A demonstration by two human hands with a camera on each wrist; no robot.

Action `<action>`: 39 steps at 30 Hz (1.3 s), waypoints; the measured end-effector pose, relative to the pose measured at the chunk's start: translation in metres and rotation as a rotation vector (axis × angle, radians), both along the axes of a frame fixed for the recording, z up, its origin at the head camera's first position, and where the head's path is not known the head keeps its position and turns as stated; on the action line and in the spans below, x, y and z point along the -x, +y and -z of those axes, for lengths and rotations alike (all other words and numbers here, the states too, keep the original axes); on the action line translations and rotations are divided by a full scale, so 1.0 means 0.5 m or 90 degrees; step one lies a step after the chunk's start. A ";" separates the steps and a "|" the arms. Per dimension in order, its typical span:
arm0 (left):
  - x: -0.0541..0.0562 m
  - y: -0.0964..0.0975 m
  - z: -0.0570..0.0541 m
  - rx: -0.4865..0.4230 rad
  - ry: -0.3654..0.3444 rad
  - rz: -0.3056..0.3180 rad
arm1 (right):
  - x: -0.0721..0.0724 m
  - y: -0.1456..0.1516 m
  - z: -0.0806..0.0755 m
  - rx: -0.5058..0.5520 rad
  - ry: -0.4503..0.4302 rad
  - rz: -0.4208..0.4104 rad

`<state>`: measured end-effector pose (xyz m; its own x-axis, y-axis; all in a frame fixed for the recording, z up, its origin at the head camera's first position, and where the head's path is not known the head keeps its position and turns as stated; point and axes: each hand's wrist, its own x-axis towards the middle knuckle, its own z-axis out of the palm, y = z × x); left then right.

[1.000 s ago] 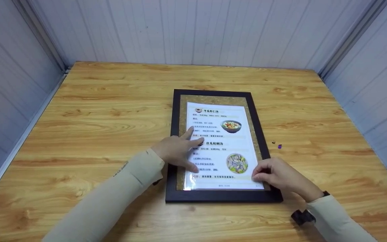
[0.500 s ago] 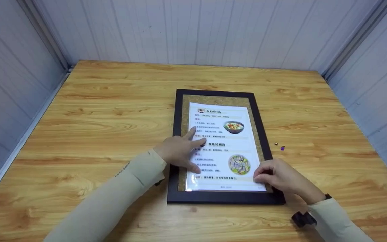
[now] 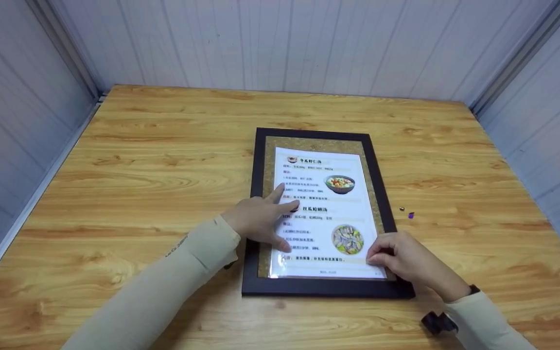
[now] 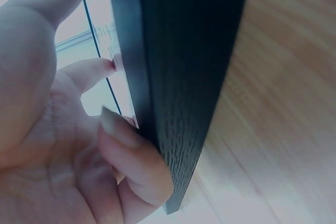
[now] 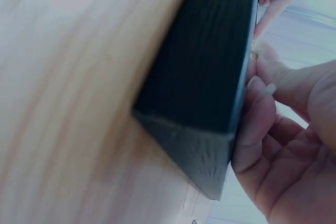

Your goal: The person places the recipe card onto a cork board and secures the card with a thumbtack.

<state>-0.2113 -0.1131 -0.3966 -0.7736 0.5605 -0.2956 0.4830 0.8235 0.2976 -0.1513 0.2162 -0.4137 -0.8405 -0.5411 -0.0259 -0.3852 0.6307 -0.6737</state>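
A white laminated recipe sheet (image 3: 319,233) with two food pictures lies on a cork board (image 3: 319,143) set in a black frame (image 3: 326,288). Fingers spread, my left hand (image 3: 258,218) presses the sheet's left side flat. In the left wrist view its curled thumb-side fingers (image 4: 131,156) show against the frame's edge. My right hand (image 3: 401,255) is at the sheet's lower right edge. Thumb and forefinger there pinch a tiny gold-coloured thing (image 5: 254,54), mostly hidden by the fingertips, right at the board's surface.
To the right of the frame, a small brass-coloured bit (image 3: 402,208) and a small purple bit (image 3: 411,215) lie on the wood-grain table (image 3: 163,146). White panel walls (image 3: 260,43) close off the back and both sides.
Both hands keep their places on the sheet and board. The whole view has shifted slightly; nothing else has visibly moved.
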 end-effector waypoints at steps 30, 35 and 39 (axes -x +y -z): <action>-0.001 0.003 0.000 0.006 0.014 0.007 | 0.014 -0.002 -0.007 -0.042 -0.003 -0.053; -0.001 0.002 0.001 0.006 0.005 0.002 | 0.021 -0.002 -0.005 -0.050 -0.032 -0.031; -0.001 0.002 -0.001 0.008 0.007 -0.004 | 0.024 -0.001 -0.004 -0.032 -0.041 -0.043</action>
<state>-0.2108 -0.1120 -0.3963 -0.7802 0.5522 -0.2939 0.4812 0.8300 0.2821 -0.1634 0.2157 -0.4115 -0.7981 -0.5928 -0.1074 -0.3849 0.6389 -0.6661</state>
